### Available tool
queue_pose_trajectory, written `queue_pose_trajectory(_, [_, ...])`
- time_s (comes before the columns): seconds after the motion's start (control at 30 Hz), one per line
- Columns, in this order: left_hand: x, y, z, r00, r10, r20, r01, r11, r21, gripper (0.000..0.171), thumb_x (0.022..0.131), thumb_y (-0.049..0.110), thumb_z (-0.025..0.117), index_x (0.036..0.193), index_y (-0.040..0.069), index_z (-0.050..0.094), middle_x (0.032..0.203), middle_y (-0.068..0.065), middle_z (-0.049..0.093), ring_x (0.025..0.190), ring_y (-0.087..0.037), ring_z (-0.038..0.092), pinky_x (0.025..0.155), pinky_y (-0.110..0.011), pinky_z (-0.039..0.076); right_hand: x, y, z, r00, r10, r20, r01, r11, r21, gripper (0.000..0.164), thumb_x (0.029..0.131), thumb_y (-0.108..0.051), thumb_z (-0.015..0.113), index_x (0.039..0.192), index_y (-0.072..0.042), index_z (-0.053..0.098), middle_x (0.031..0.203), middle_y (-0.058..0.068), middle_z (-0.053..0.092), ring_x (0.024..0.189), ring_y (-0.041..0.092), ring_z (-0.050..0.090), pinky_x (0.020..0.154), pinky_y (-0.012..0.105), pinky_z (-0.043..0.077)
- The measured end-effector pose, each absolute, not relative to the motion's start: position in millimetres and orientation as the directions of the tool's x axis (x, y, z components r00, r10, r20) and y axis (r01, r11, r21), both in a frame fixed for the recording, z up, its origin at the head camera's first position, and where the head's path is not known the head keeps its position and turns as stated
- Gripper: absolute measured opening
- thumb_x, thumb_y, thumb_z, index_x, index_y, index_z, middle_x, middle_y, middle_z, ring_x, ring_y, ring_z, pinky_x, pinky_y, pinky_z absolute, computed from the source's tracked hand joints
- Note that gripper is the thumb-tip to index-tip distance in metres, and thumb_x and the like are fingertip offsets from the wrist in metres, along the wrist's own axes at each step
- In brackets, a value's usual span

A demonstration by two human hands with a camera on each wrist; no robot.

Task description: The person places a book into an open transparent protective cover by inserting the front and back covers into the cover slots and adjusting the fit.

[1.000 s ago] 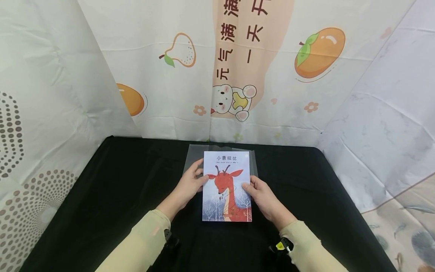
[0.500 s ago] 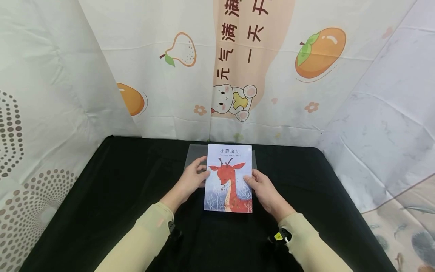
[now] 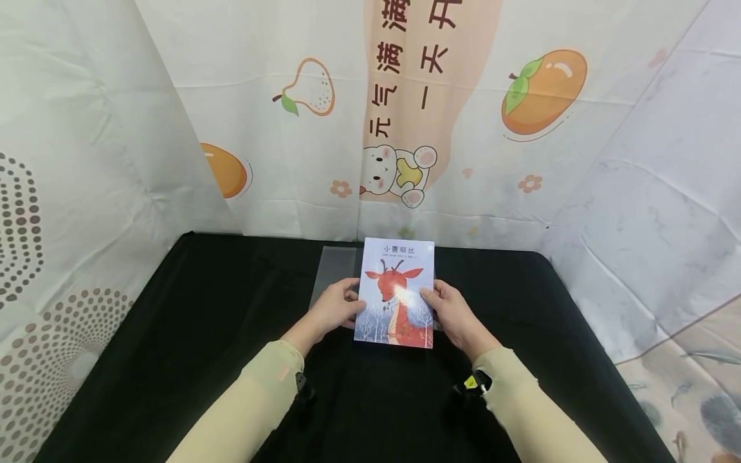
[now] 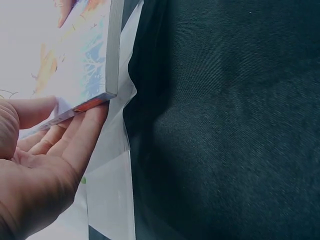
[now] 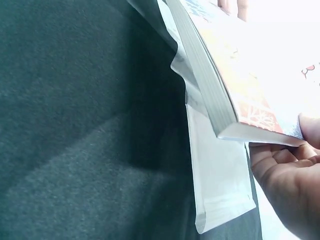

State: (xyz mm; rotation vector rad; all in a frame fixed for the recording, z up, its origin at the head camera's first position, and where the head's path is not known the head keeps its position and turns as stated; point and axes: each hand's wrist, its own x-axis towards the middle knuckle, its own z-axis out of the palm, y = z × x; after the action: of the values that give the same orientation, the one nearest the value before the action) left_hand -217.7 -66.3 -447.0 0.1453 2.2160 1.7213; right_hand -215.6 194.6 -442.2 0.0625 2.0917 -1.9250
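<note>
A book [image 3: 396, 299] with a red deer on its pale blue cover is held between both hands, face up. My left hand [image 3: 332, 307] grips its left edge, thumb on the cover and fingers underneath, as the left wrist view shows. On the opposite edge my right hand [image 3: 456, 315] pinches it the same way. The right wrist view shows the thick page block [image 5: 207, 75] raised over a clear plastic sleeve [image 5: 220, 175]. In the head view this sleeve [image 3: 338, 263] lies flat on the black cloth behind the book, which covers most of it.
A black cloth [image 3: 231, 321] covers the table. At its back edge hangs a white curtain [image 3: 260, 161] printed with fruit and a bear. Pale fabric walls stand to the left [image 3: 104, 128] and right [image 3: 648, 193].
Both hands have carried the book away from the body and slightly right, over the plastic sleeve. The book now looks more tilted, with glare on its cover.
</note>
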Motion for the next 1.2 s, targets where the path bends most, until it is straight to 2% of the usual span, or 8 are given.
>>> queue_pose_trajectory(0.2, [-222,-60,-448,-0.953,0.234,-0.190,-0.113,0.306,0.945,0.068,0.089,0.003,0.066,0.147,0.008,0.032,0.109,-0.014,0.056,0.079,-0.024,0.065,0.060,-0.039,0.060,-224,193,-441,-0.954,-0.156,-0.255,0.242,0.095,-0.966,0.036,0.103,-0.028,0.048,0.131,-0.006,0.046,0.121,0.018,0.060,0.100,0.027,0.064,0.077,0.037,0.058])
queue_pose_trajectory(0.37, [-229,-56,-453,-0.972,0.165,-0.165,-0.101,0.340,0.935,0.063,0.090,0.005,0.066,0.145,0.009,0.035,0.111,-0.013,0.056,0.082,-0.023,0.063,0.061,-0.036,0.059,-228,192,-436,-0.962,-0.152,-0.227,0.208,0.129,-0.970,0.040,0.102,-0.035,0.050,0.130,-0.007,0.048,0.120,0.016,0.060,0.101,0.026,0.062,0.079,0.034,0.056])
queue_pose_trajectory(0.6, [-235,-49,-455,-0.989,0.093,-0.118,-0.082,0.323,0.943,0.054,0.090,0.004,0.065,0.139,0.010,0.042,0.107,-0.010,0.059,0.081,-0.022,0.062,0.061,-0.036,0.058,-226,194,-429,-0.951,-0.219,-0.221,0.178,0.197,-0.964,0.055,0.098,-0.031,0.058,0.144,-0.015,0.032,0.125,0.014,0.061,0.105,0.026,0.061,0.084,0.038,0.055])
queue_pose_trajectory(0.83, [-239,-44,-456,-0.995,0.039,-0.092,-0.074,0.335,0.939,0.052,0.091,0.007,0.066,0.138,0.012,0.045,0.111,-0.009,0.058,0.085,-0.021,0.060,0.073,-0.036,0.055,-224,197,-434,-0.937,-0.249,-0.245,0.195,0.210,-0.958,0.073,0.095,-0.022,0.064,0.151,-0.028,0.019,0.125,0.017,0.059,0.103,0.028,0.064,0.080,0.039,0.057])
queue_pose_trajectory(1.03, [-240,-39,-454,-0.995,0.049,-0.089,-0.070,0.308,0.949,0.056,0.092,0.011,0.066,0.143,0.012,0.044,0.123,-0.009,0.058,0.092,-0.019,0.061,0.082,-0.038,0.054,-227,198,-438,-0.965,-0.181,-0.189,0.153,0.194,-0.969,0.066,0.099,-0.015,0.056,0.153,-0.018,0.018,0.124,0.020,0.059,0.100,0.025,0.064,0.075,0.031,0.058])
queue_pose_trajectory(1.2, [-242,-36,-452,-0.993,0.075,-0.095,-0.067,0.309,0.949,0.055,0.092,0.009,0.064,0.144,0.008,0.043,0.133,-0.011,0.056,0.108,-0.020,0.057,0.093,-0.040,0.050,-230,201,-441,-0.972,-0.148,-0.180,0.151,0.187,-0.971,0.064,0.099,-0.015,0.056,0.152,-0.014,0.020,0.123,0.022,0.059,0.097,0.024,0.065,0.073,0.028,0.057])
